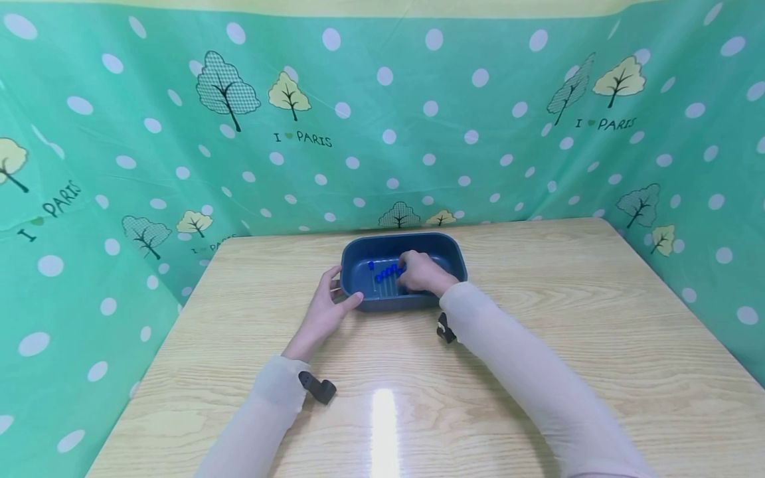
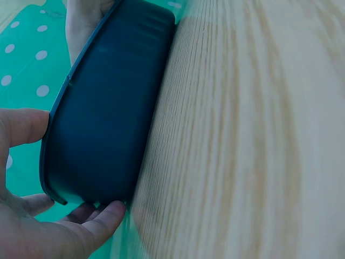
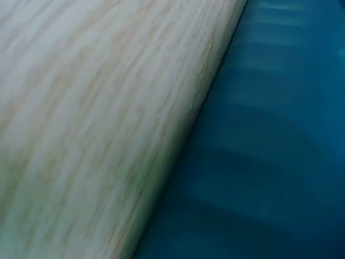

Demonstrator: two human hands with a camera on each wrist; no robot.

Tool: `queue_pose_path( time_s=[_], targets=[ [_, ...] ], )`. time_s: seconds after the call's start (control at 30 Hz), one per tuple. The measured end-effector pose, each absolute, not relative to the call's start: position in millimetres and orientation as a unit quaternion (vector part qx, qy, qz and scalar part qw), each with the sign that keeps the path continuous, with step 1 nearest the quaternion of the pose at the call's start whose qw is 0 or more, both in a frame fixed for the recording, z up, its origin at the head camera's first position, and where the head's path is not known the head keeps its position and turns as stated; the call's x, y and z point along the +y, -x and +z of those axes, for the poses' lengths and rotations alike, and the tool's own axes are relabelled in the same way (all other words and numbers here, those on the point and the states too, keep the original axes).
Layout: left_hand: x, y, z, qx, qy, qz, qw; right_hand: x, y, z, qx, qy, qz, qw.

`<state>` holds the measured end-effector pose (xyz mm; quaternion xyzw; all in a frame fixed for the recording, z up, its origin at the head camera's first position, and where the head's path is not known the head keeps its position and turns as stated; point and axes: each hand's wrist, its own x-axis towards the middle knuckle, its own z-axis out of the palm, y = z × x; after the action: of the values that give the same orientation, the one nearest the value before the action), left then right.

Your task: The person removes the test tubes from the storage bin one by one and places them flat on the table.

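A dark blue plastic tray (image 1: pixel 457 255) sits on the wooden table near its far edge. Inside it lies a row of small blue-topped pieces (image 1: pixel 384 271). My left hand (image 1: pixel 343 287) grips the tray's near left corner, thumb on the rim. In the left wrist view the thumb (image 2: pixel 24 125) lies over the rim and the fingers (image 2: pixel 105 218) curl against the tray's outer wall (image 2: pixel 108 108). My right hand (image 1: pixel 408 271) reaches into the tray, fingertips at the blue pieces; whether it pinches one is hidden. The right wrist view shows only the blurred tray wall (image 3: pixel 269 151).
The light wooden table (image 1: pixel 568 318) stretches wide to the right and toward me. A green dotted cloth screen (image 1: pixel 418 133) closes it in at the back and on both sides. Black camera straps (image 1: pixel 317 386) sit on both wrists.
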<state>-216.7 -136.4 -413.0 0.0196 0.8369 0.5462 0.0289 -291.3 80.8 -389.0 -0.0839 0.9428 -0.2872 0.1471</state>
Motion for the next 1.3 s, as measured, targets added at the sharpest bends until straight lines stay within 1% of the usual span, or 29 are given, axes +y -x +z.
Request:
queue_pose_path(
  time_s=[0.37,1.03,1.3],
  targets=[
    [-136.4,214.9,-412.1,0.832,-0.029,0.553,0.026,78.8,292.1,-391.6,0.951,0.090,-0.264,0.132],
    [-136.1,214.2,-411.8,0.835,-0.027,0.548,0.026,78.7,291.7,-394.1,0.957,0.101,-0.241,0.121],
    [-135.0,213.8,-411.1,0.838,-0.024,0.544,0.024,79.6,290.9,-393.3,0.955,0.106,-0.247,0.126]
  ],
)
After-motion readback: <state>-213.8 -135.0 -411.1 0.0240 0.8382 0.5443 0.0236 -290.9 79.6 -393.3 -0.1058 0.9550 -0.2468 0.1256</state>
